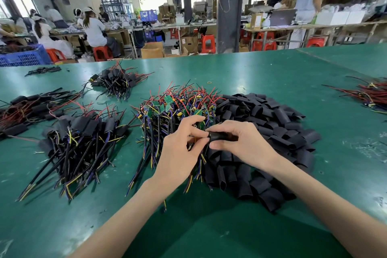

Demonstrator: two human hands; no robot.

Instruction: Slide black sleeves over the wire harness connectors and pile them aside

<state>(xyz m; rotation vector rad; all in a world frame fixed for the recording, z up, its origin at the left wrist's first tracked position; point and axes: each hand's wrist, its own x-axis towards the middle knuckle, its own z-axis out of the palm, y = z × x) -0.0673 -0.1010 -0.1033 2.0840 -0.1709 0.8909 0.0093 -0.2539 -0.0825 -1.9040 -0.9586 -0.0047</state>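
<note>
Between the two hands, just above the heaps on the green table mat (251, 69), a black sleeve (222, 137) lies crosswise. The right hand (238, 142) grasps it, thumb underneath and fingers curled over the top. The left hand (180, 151) meets the sleeve's left end, its thumb and forefinger pinching a wire harness (193, 140). Which of the purple, yellow and black leads below the grip belong to it I cannot tell.

Directly behind the grip lies the heap of bare harnesses (178, 109), with green circuit boards and red wires sticking up. Under the right hand and spreading away to its right is the heap of loose sleeves (268, 128). Left of the grip, well apart from it, sits a pile of sleeved harnesses (83, 132). A second sleeved pile (117, 80) lies farther back on that side, and a third pile (27, 109) farther left still. Far off to the right rests a bundle of red-wired harnesses (370, 94).
</note>
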